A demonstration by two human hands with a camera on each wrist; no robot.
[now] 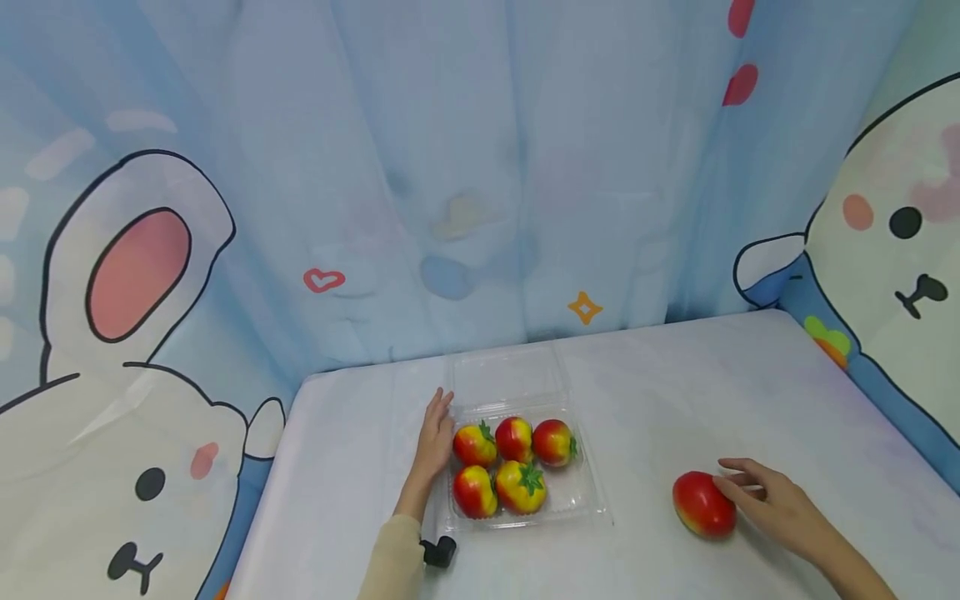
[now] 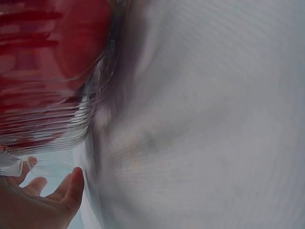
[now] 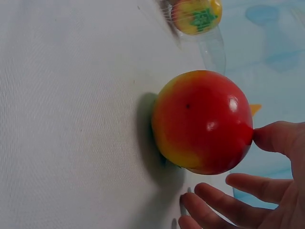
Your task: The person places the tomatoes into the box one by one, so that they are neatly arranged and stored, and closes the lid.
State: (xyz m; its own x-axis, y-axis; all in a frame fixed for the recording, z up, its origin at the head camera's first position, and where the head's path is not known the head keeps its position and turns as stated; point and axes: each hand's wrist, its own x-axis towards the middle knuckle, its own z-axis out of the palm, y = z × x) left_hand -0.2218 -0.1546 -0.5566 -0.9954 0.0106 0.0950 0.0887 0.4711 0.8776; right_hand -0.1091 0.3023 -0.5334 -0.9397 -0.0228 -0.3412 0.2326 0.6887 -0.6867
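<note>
A clear plastic clamshell box (image 1: 573,493) lies with its lid (image 1: 506,375) folded back. Several glossy red-and-yellow toy fruits (image 1: 521,487) with green leafy tops sit in it, and the front right corner of the box holds none. My left hand (image 1: 435,437) rests along the box's left side, its fingers extended, as the left wrist view also shows. Off to the right, one loose toy fruit (image 3: 202,121) lies on the white cloth. My right hand (image 1: 772,508) is at its right side; the thumb touches its skin while the other fingers stay apart and loosely bent.
White cloth (image 1: 637,400) covers the table. A pale blue curtain (image 1: 480,167) with cartoon animals hangs behind it and along both sides. Near my left sleeve (image 1: 397,558) a small black object (image 1: 440,552) shows at the wrist.
</note>
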